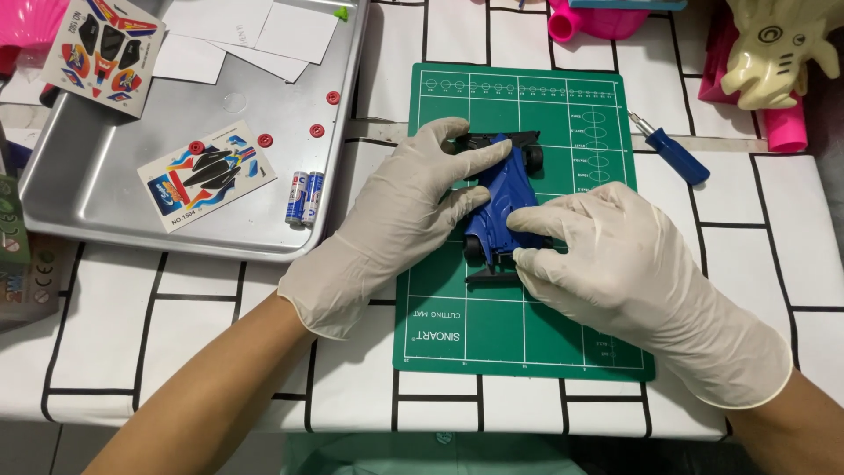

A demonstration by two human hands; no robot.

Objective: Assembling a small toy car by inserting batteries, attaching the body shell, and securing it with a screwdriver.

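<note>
Toy racing car [503, 200]: glossy blue body shell, long tapered nose, black wings at both ends, black wheels partly visible at its sides. It lies on the green cutting mat [563, 339], nose toward the near edge, tilted slightly off the mat's grid lines. Both hands wear pale latex gloves. Left hand [400, 215]: fingers spread over the car's far end and left flank, gripping it. Right hand [615, 255]: thumb and forefinger pinched on the car's right side near the front. Metal tray [88, 189] left of mat holds two sticker sheets [207, 174], two batteries [304, 197], small red parts. Blue-handled screwdriver [673, 151] lies right of the mat on the counter [756, 229].
</note>
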